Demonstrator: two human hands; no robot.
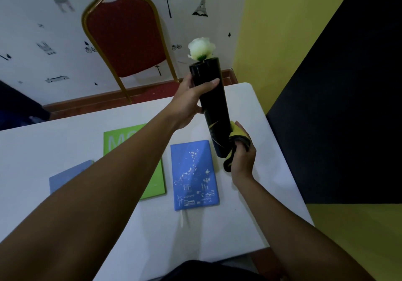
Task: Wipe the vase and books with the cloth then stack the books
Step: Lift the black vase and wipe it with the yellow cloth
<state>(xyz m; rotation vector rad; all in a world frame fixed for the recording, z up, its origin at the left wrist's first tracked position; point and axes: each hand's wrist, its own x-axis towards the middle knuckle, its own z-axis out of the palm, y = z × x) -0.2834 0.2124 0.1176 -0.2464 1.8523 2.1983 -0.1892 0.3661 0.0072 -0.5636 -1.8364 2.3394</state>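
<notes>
A tall black vase (214,109) with a white rose (201,48) in its mouth is held tilted above the white table (43,150). My left hand (191,102) grips its upper part. My right hand (242,154) presses a yellow and black cloth (236,138) against the vase's lower end. Three books lie flat on the table below: a blue one with white drawings (193,176), a green one (121,139) partly hidden by my left arm, and a pale blue one (65,176) at the left.
A red chair with a gold frame (126,41) stands behind the table's far edge against a white patterned wall. A yellow and black wall (326,85) runs close along the table's right side. The table's near edge is at my body.
</notes>
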